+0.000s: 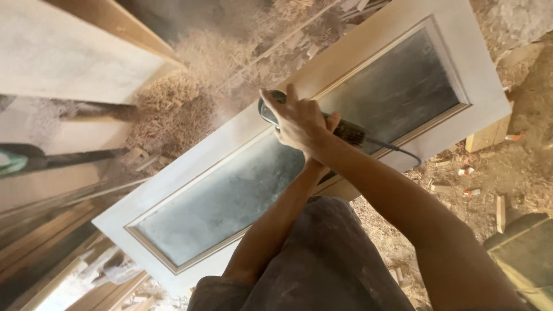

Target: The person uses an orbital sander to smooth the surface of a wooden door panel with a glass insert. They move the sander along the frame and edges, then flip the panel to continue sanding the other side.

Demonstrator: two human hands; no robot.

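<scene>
hands: right hand [299,121] grips power sander [345,129], left hand probably under it, grip unclear | sander on dusty panel door [230,190] | floor [507,167]: wood shavings [173,103], scraps

Wood shavings [173,109] and boards [75,57] crowd the door panel [190,167].

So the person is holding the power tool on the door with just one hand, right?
Not quite. The head view shows both hands on the power tool: the right hand lies on top, the left hand mostly hidden under it. The tool is against the pale door.
</scene>
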